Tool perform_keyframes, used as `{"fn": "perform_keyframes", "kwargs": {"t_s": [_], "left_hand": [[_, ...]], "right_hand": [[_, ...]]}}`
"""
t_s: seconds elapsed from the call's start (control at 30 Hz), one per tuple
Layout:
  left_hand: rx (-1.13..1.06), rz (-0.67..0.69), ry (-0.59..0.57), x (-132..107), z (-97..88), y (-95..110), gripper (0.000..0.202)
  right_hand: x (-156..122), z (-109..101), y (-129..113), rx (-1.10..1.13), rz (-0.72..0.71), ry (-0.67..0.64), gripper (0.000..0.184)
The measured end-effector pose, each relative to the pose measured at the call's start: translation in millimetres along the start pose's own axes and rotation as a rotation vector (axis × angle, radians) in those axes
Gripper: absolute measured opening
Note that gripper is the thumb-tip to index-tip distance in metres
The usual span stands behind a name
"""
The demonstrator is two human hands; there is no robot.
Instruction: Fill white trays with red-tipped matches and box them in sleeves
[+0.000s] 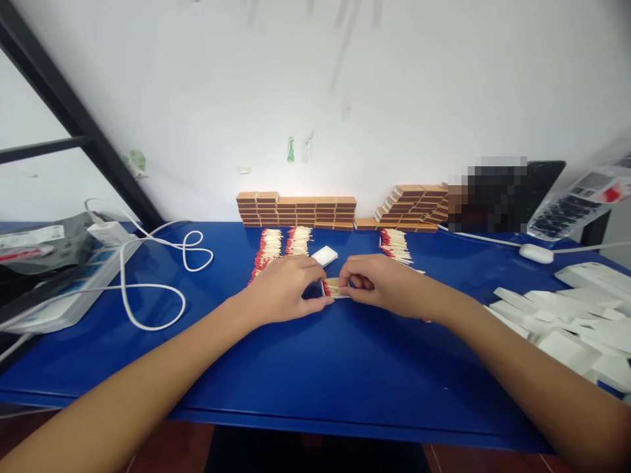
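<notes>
Between my hands, a small white matchbox tray (333, 287) lies on the blue table, filled with red-tipped matches. My left hand (290, 289) grips the tray's left end between thumb and fingers. Over its right end, my right hand (372, 279) has curled fingers touching the matches or the tray edge; the exact contact is hidden. Just behind the tray sits a white matchbox piece (325, 255). Rows of loose matches lie beyond my left hand, one row (269, 246) beside another (298, 241). A further row of matches (396, 245) runs partly behind my right hand.
Stacked matchboxes (296, 213) stand against the wall, with a stepped stack (417, 205) farther right. White cables (152, 287) loop over the left of the table (315, 374). Folded white card pieces (572, 322) pile up at the right, near a dark tablet-like object (545, 190).
</notes>
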State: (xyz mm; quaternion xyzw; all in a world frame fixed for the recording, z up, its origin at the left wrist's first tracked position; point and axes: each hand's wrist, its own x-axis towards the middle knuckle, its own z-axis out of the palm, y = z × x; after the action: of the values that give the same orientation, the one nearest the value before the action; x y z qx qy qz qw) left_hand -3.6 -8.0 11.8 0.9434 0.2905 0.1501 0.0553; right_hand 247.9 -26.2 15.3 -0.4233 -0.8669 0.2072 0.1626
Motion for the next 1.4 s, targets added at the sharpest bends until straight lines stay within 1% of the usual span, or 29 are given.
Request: {"fn": "perform_keyframes", "kwargs": {"t_s": [0.1, 0.2, 0.3, 0.43, 0.5, 0.57, 0.67, 0.7, 0.77, 0.83, 0.9, 1.03, 1.27, 1.3, 1.4], "left_hand": [[-0.005, 0.007, 0.003, -1, 0.3, 0, 0.024], [0.001, 0.015, 0.011, -1, 0.4, 1, 0.025], [0.002, 0.02, 0.011, -1, -0.1, 1, 0.026], [-0.012, 0.015, 0.004, -1, -2.0, 1, 0.026], [-0.009, 0.01, 0.001, -1, -3.0, 1, 0.026], [0.002, 0.011, 0.002, -1, -3.4, 1, 0.027], [0.016, 0.02, 0.004, -2, -2.6, 1, 0.028], [0.017, 0.023, 0.003, -2, -1.8, 0, 0.028], [0.019, 0.03, 0.003, -2, 0.0, -1, 0.028], [0.021, 0.039, 0.006, -2, 1.6, -1, 0.028], [0.023, 0.042, 0.009, -2, 2.2, -1, 0.028], [0.018, 0.038, 0.012, -1, -0.1, 0, 0.027], [0.022, 0.024, -0.013, -1, -0.9, 0, 0.029], [0.029, 0.024, -0.015, -1, -0.4, 0, 0.029], [0.039, 0.032, -0.01, -1, 0.5, 0, 0.03]], "right_hand": [[-3, -7, -2, -0.044, -0.004, -0.012, 0.017], [-5, -12, -5, -0.053, -0.01, 0.007, 0.016], [-6, -18, -5, -0.068, 0.027, 0.048, 0.02], [-5, -27, 0, -0.126, 0.1, 0.137, 0.025], [-6, -35, 5, -0.176, 0.131, 0.176, 0.025], [-9, -46, 14, -0.239, 0.191, 0.219, 0.023], [-19, -66, 38, -0.337, 0.34, 0.259, 0.018], [-23, -72, 48, -0.355, 0.402, 0.236, 0.015], [-30, -80, 68, -0.357, 0.522, 0.137, 0.009], [-33, -84, 83, -0.333, 0.568, 0.066, 0.005], [-33, -83, 90, -0.285, 0.573, 0.008, 0.005], [-30, -77, 91, -0.202, 0.591, -0.061, 0.005], [-28, -73, 85, -0.222, 0.603, -0.108, 0.003], [-28, -73, 85, -0.227, 0.602, -0.115, 0.004], [-30, -72, 85, -0.218, 0.574, -0.154, 0.016]]}}
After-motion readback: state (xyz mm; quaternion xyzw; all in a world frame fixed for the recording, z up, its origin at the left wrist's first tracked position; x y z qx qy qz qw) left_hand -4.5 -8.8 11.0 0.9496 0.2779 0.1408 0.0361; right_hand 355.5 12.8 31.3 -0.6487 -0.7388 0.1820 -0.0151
